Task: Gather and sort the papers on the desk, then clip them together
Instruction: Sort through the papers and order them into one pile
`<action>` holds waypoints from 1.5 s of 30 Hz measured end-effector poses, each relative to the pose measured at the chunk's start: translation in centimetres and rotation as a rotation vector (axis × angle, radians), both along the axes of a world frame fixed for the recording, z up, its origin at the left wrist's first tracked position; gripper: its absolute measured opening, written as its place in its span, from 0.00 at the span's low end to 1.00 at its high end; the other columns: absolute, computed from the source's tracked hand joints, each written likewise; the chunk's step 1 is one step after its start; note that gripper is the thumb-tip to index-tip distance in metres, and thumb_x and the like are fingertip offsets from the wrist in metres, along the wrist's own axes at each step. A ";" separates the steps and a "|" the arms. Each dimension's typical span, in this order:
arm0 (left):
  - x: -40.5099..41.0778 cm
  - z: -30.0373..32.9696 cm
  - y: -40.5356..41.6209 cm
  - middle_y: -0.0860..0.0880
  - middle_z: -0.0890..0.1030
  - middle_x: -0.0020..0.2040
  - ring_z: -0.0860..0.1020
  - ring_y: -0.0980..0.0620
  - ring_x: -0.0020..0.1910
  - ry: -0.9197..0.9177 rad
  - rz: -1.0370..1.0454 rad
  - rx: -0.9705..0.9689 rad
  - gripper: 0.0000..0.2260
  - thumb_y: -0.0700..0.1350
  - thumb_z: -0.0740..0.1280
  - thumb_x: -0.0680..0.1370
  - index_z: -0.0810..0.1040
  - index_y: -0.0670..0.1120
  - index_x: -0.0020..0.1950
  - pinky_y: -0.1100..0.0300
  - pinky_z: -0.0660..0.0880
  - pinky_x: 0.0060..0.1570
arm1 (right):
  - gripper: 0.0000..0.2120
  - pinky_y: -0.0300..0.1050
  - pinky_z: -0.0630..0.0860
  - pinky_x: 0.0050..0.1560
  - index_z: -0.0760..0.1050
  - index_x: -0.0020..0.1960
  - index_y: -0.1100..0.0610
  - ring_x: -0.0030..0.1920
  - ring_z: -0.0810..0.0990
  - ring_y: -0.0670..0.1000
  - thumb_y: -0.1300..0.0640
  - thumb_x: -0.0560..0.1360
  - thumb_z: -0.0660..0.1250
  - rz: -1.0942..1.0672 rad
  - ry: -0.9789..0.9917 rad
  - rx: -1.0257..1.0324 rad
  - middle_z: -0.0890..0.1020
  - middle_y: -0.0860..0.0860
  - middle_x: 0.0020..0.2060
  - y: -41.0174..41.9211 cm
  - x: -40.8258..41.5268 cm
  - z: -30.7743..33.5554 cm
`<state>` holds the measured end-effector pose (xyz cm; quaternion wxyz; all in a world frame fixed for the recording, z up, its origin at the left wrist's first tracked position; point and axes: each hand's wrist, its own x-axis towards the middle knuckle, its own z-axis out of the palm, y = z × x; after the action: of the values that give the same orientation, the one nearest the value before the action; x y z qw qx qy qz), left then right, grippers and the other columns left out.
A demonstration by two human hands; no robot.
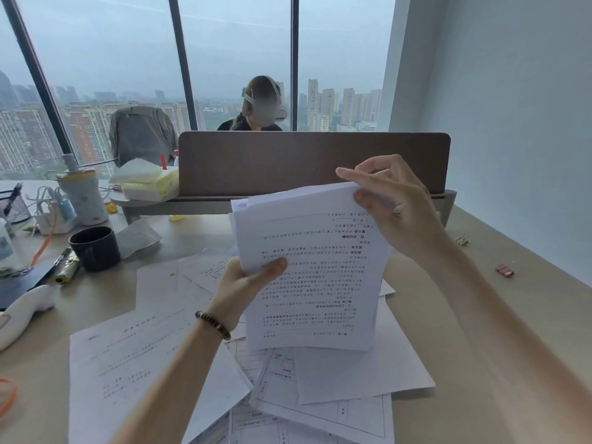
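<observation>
I hold a stack of printed papers (pixel 314 267) upright above the desk, its text upside down to me. My left hand (pixel 246 283) grips the stack's left edge, thumb on the front sheet. My right hand (pixel 390 203) pinches the stack's top right corner. Several loose sheets (pixel 153 354) lie scattered on the desk below, some with forms and tables (pixel 323 415). A small red binder clip (pixel 505 270) lies on the desk at the right, apart from both hands.
A dark mug (pixel 95 248), a pen and gold object (pixel 66 267), a cup, tissue box (pixel 150 184) and cables crowd the left. A brown divider (pixel 288 161) stands behind; a person sits beyond it. A white wall runs along the right.
</observation>
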<state>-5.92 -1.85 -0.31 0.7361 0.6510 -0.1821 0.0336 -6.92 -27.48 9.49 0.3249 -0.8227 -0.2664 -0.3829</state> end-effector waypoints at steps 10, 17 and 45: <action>0.5 -0.4 -0.1 0.47 0.87 0.52 0.85 0.47 0.52 -0.027 0.034 -0.050 0.10 0.43 0.73 0.70 0.86 0.51 0.51 0.53 0.82 0.48 | 0.39 0.34 0.70 0.62 0.58 0.76 0.33 0.58 0.73 0.41 0.60 0.76 0.72 0.039 0.126 0.032 0.72 0.45 0.58 0.2 -1.1 0.3; 0.6 -0.9 -0.3 0.47 0.87 0.52 0.85 0.46 0.53 0.014 0.044 -0.024 0.09 0.48 0.78 0.70 0.87 0.51 0.50 0.51 0.82 0.51 | 0.21 0.65 0.81 0.56 0.83 0.55 0.54 0.52 0.86 0.59 0.51 0.64 0.79 0.229 0.647 0.808 0.88 0.52 0.50 0.4 -1.0 -7.3; 2.2 -4.9 6.2 0.45 0.88 0.41 0.86 0.44 0.38 0.428 0.180 0.386 0.09 0.46 0.67 0.79 0.83 0.43 0.52 0.52 0.82 0.37 | 0.27 0.51 0.71 0.62 0.70 0.69 0.58 0.68 0.72 0.61 0.39 0.82 0.54 -0.647 0.995 -0.228 0.74 0.60 0.67 -1.3 0.1 -13.9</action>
<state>-3.69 4.34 -5.23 0.6146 0.7847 0.0328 -0.0744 -6.78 -28.74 -4.40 0.1873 -0.9720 0.1419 -0.0007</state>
